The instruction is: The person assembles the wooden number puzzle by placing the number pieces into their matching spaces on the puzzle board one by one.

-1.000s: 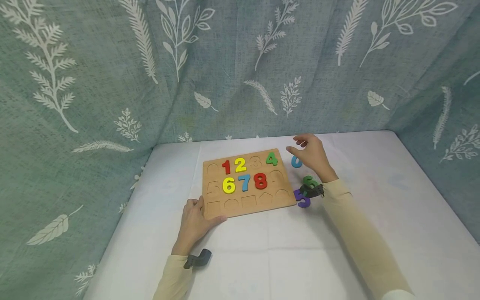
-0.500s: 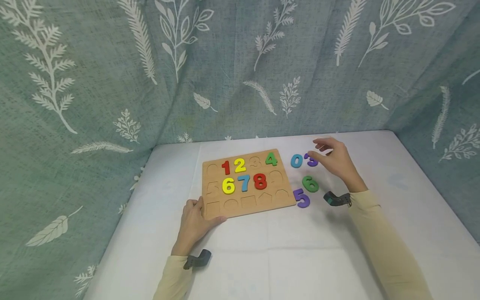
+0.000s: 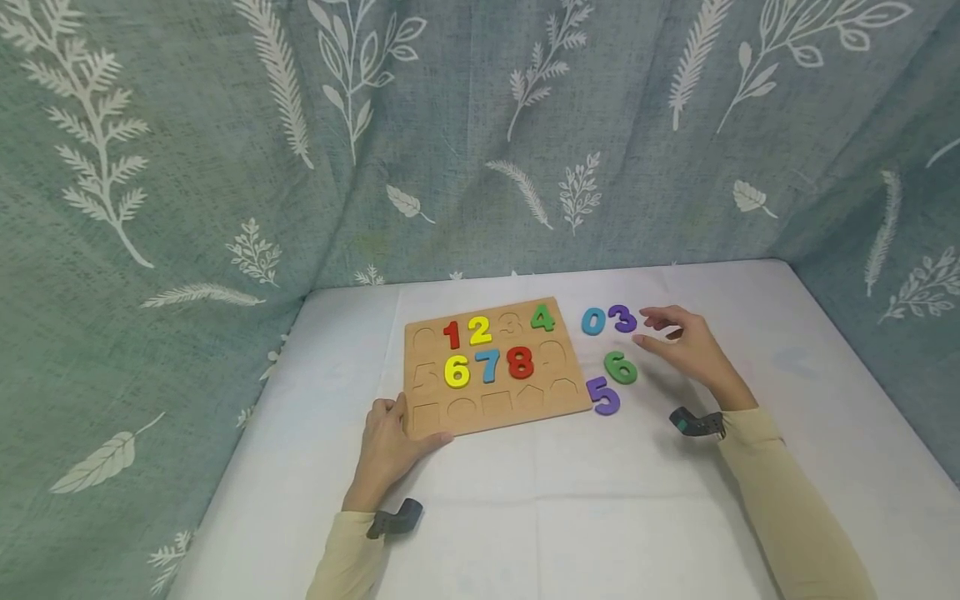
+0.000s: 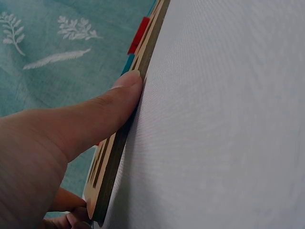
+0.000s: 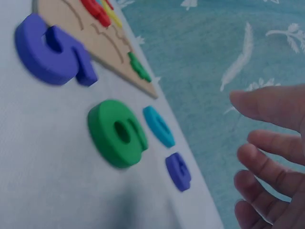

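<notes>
A wooden number puzzle board [image 3: 495, 408] lies on the table, with a red 1, yellow 2, green 4, yellow 6, blue 7 and red 8 in its recesses. My left hand [image 3: 386, 454] holds its near left corner, thumb along the front edge [image 4: 128, 129] and fingers at the left side. Right of the board lie a blue 0 [image 3: 593, 322], a purple 3 [image 3: 622, 318], a green 6-shaped piece [image 3: 621, 367] and a purple 5 [image 3: 603, 396], which is by the board's edge. Just right of the 3, my right hand [image 3: 686, 346] hovers with loosely bent, parted fingers, holding nothing.
A white cloth [image 3: 525, 533] covers the table. Behind it and at both sides hangs a green leaf-patterned curtain [image 3: 450, 150]. Each wrist carries a dark camera mount, the left one [image 3: 396, 517] and the right one [image 3: 697, 422].
My right hand has moved right and toward me, away from above the blue 0. The purple 3 now shows fully beside the 0. My left hand and the board have stayed put.
</notes>
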`<state>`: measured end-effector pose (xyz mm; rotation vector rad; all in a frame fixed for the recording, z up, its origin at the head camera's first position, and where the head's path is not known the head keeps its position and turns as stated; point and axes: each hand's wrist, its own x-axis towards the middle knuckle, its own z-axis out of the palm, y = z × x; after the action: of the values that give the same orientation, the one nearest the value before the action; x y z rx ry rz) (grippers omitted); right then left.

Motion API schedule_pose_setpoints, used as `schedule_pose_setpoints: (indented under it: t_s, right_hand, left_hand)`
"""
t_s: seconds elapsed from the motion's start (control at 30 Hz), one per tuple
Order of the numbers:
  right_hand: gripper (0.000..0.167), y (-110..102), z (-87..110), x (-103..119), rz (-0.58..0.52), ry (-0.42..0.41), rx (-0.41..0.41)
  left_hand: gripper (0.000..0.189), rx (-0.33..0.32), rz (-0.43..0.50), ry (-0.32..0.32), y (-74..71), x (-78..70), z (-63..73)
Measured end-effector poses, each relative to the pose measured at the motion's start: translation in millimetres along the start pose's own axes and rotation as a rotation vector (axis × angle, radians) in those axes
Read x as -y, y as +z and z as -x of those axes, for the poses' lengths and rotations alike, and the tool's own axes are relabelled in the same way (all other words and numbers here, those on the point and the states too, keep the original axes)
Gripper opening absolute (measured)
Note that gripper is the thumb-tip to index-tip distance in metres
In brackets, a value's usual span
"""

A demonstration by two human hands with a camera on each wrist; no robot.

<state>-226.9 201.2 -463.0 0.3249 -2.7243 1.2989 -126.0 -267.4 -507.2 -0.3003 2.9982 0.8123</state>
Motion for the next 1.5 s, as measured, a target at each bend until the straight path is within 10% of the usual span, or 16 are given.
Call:
schedule_pose_setpoints:
  t_s: [1.5]
  right_hand:
    - [0.064,22,2.5,-29,0.007,0.028,0.291]
  left_hand:
    - [0.123,0.01,0.001,-0.019,0.5,-2.0,-1.0]
